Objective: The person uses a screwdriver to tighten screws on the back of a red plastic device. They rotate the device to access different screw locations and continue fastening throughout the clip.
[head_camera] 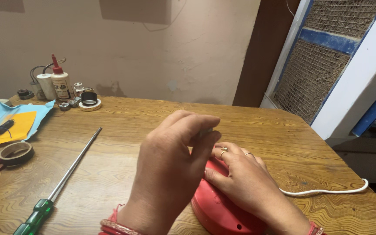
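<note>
Red round casing [216,209] lies under our flat right hand [240,176]; our left hand [175,152] pinches something small (hidden) above the table [122,130].

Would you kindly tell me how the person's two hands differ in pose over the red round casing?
The left hand is raised above the red round casing, while the right hand lies flat on it. The left hand's fingers curl to pinch something small and pale that is too hidden to identify; the right hand's fingers are spread and hold nothing. Rings show only on the right hand. Both wrists wear red bangles.
</note>
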